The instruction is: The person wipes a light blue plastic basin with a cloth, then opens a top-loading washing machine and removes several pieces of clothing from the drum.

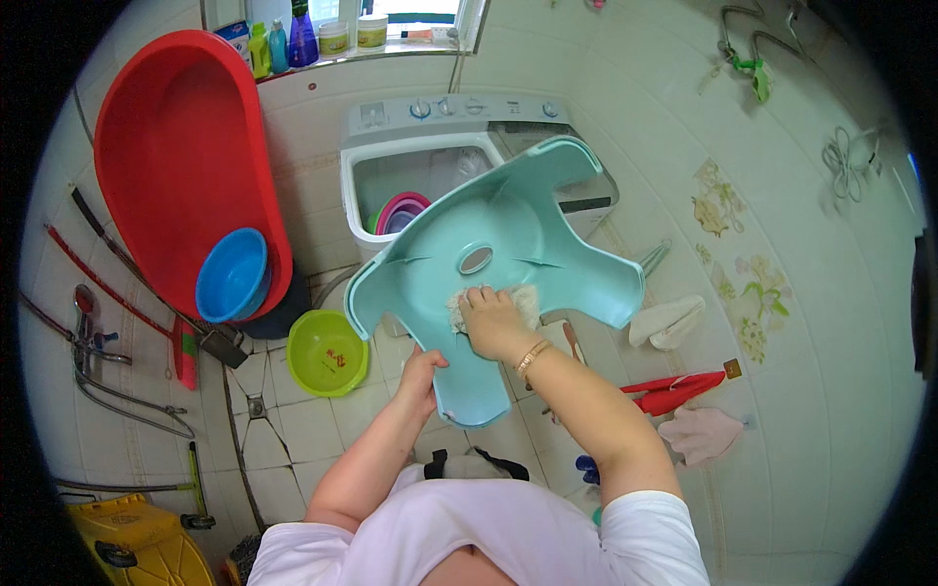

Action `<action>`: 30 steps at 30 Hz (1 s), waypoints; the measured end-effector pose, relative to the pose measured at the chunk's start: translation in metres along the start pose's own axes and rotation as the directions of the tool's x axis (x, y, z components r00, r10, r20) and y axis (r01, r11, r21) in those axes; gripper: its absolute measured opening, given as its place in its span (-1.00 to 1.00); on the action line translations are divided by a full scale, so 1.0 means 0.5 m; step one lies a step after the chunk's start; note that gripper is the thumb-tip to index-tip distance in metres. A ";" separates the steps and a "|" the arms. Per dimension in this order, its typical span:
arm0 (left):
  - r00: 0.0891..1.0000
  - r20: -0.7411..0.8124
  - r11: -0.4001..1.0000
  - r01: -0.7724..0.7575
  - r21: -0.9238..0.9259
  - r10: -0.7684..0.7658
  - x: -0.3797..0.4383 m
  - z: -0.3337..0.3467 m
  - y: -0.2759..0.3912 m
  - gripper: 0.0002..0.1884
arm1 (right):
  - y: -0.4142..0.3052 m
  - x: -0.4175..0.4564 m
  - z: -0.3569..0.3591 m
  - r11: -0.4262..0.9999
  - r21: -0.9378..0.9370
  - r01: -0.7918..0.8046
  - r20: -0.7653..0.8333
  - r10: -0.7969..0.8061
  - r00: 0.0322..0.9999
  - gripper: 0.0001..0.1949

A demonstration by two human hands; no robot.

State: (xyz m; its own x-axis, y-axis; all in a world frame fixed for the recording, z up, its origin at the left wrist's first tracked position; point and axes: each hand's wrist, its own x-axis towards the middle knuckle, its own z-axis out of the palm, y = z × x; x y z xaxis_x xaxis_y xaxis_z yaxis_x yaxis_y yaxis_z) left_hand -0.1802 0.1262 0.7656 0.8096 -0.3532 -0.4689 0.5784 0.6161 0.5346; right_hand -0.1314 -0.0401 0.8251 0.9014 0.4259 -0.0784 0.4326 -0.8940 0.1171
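A teal plastic stool is held up in front of me, its hollow underside facing me and its legs spread outward. An oval hole pierces the middle of its seat. My left hand grips the edge of the leg nearest me, thumb on the inner face. Inside the stool, just below the hole, my right hand presses a whitish cloth against the plastic. Part of the cloth is hidden under my fingers.
Behind the stool stands a twin-tub washing machine, with several basins in its open tub. A red bathtub leans at left with a blue basin. A green basin sits on the tiled floor. Cloths hang along the right wall.
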 end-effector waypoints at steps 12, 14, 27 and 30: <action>0.998 0.052 0.999 0.043 -0.031 -0.041 0.009 -0.004 0.014 -0.26 | -0.011 0.005 -0.008 0.995 -0.089 -0.051 -0.004 0.051 0.999 -0.72; 0.997 0.066 0.999 0.029 -0.019 -0.028 0.009 -0.010 0.017 -0.25 | -0.018 0.007 -0.031 0.998 -0.063 0.030 0.130 -0.021 0.991 -0.73; 1.000 0.002 0.997 0.003 0.074 -0.003 -0.002 -0.012 0.008 -0.18 | 0.103 -0.030 -0.044 0.966 -0.205 -0.159 0.312 0.219 0.924 -0.72; 0.999 0.037 0.996 0.004 0.091 -0.007 0.019 -0.013 0.009 -0.18 | 0.056 -0.012 0.007 0.987 -0.105 -0.119 0.266 0.143 0.953 -0.72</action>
State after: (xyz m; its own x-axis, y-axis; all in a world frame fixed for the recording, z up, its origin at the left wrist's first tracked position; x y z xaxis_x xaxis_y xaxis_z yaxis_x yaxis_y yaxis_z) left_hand -0.1705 0.1303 0.7591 0.8085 -0.3834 -0.4464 0.5882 0.5484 0.5943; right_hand -0.1247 -0.0681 0.8256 0.9158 0.2411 -0.3213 0.3222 -0.9186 0.2289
